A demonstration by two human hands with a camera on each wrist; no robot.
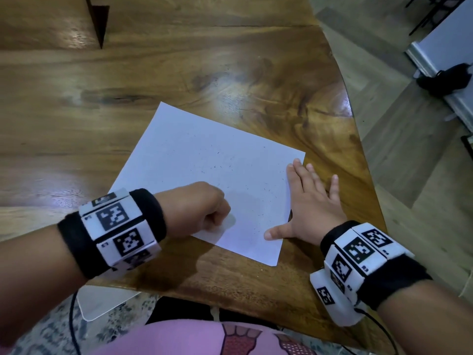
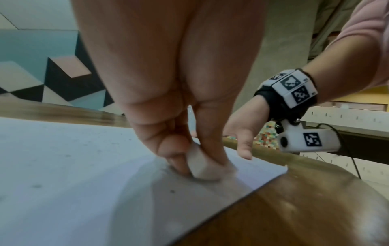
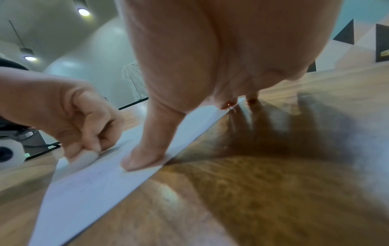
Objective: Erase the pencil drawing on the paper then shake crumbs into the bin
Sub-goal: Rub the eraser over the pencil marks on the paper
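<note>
Two hands share the paper [image 1: 204, 160] at centre frame: left hand [image 1: 198, 208] pinches the white eraser [image 2: 200, 164] onto its lower edge, right hand [image 1: 311, 206] splays flat on the right margin, so a hard stroke could crease it or scatter the crumbs [image 1: 217, 155].

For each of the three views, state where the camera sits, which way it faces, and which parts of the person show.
Head: worn high, looks down at the paper on the table; both forearms, left hand, right hand.
Left wrist: looks along the left hand pinching the eraser; right hand behind.
Right wrist: looks along the flat right hand, thumb on the paper edge; left hand at left.
Shared: paper, table and both hands appear in all.
</note>
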